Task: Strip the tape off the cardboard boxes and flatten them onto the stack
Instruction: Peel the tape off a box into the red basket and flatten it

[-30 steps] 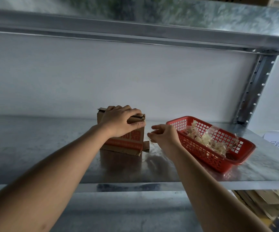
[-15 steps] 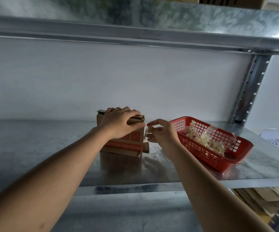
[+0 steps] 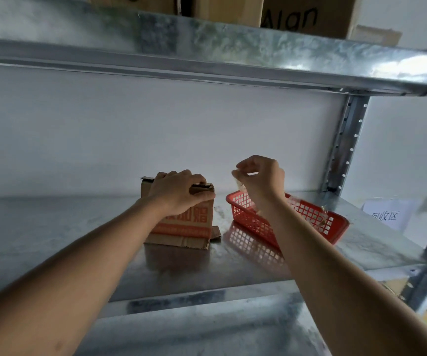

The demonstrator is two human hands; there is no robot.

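Note:
A small brown cardboard box (image 3: pixel 184 227) with orange print stands upright on the metal shelf (image 3: pixel 53 240), its bottom flaps splayed out. My left hand (image 3: pixel 179 191) grips the box's top edge, thumb on the near face. My right hand (image 3: pixel 261 179) is raised to the right of the box, above the near end of a red plastic basket (image 3: pixel 317 222). Its thumb and fingers pinch a pale strip of tape (image 3: pixel 239 185) that hangs down toward the basket.
The basket holds crumpled tape scraps, mostly hidden by my right forearm. A perforated steel upright (image 3: pixel 343 145) stands behind it. A white paper label (image 3: pixel 385 214) lies at the far right. Larger cardboard boxes (image 3: pixel 307 14) sit on the shelf above. Flattened cardboard shows below at right.
My right hand pinched tape at the box's right edge, then rose and moved right over the basket with the strip. My left hand stayed on the box top. The camera tilted up.

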